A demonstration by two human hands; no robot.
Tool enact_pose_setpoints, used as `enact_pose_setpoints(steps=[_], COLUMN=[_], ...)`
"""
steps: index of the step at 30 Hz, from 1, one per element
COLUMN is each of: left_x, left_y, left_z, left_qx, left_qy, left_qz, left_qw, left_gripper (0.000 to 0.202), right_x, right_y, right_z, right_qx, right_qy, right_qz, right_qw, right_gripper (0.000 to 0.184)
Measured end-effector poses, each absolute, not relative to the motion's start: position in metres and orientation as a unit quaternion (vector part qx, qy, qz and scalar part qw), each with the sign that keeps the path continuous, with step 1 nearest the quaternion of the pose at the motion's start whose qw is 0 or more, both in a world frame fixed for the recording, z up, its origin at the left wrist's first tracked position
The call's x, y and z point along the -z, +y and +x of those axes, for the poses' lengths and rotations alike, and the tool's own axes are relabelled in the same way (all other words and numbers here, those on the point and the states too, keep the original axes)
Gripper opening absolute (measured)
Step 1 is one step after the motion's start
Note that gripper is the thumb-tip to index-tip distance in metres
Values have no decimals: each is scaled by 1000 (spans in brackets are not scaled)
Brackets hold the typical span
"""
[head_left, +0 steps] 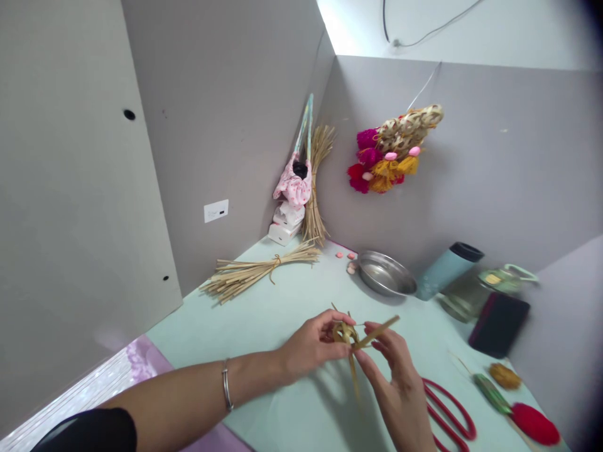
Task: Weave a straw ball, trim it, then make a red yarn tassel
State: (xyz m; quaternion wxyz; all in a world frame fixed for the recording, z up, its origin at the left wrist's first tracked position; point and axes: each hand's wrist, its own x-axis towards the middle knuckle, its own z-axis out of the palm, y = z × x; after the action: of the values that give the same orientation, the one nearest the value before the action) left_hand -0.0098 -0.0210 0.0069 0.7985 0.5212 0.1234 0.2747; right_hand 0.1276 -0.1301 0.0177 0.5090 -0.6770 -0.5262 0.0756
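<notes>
A small, partly woven straw piece (345, 333) is held above the pale green table (264, 320), with loose straw ends sticking out of it. My left hand (313, 345) grips its left side between thumb and fingers. My right hand (391, 367) pinches a flat straw strip (379, 331) at the piece's right side; the strip's free end points up and right. Another strip hangs down below the piece. Exactly how the strands cross is too small to make out. Red-handled scissors (450, 414) lie just right of my right wrist, partly hidden by it.
A tied straw bundle (264, 270) lies behind my hands; another straw bundle (318, 182) leans in the corner. Behind right are a metal bowl (386, 274), a blue tumbler (447, 270), a green bottle (490, 282) and a phone (499, 324). Tassels (534, 422) lie right. Woven ornaments (405, 135) hang above.
</notes>
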Motion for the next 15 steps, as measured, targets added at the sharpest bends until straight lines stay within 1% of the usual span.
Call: enact_pose_setpoints(steps=[5, 9, 11, 13, 15], left_x=[-2, -4, -6, -8, -9], left_y=[-23, -22, -20, -16, -13], left_z=[-10, -11, -12, -13, -13], left_qx=[-282, -282, -288, -304, -322], left_qy=[118, 119, 121, 127, 136], left_qz=[582, 615, 623, 621, 610], left_qw=[754, 727, 717, 712, 711], left_gripper=[48, 41, 41, 47, 53], right_x=[-14, -17, -22, -28, -31], right_y=[-127, -125, -126, -130, -141], right_z=[128, 124, 130, 146, 175], right_qx=[-112, -175, -182, -169, -145], right_qy=[-486, -465, -465, -470, -478], right_qz=[-686, -694, -696, -707, -749], right_qw=[530, 521, 516, 500, 435], right_gripper=[38, 43, 45, 45, 39])
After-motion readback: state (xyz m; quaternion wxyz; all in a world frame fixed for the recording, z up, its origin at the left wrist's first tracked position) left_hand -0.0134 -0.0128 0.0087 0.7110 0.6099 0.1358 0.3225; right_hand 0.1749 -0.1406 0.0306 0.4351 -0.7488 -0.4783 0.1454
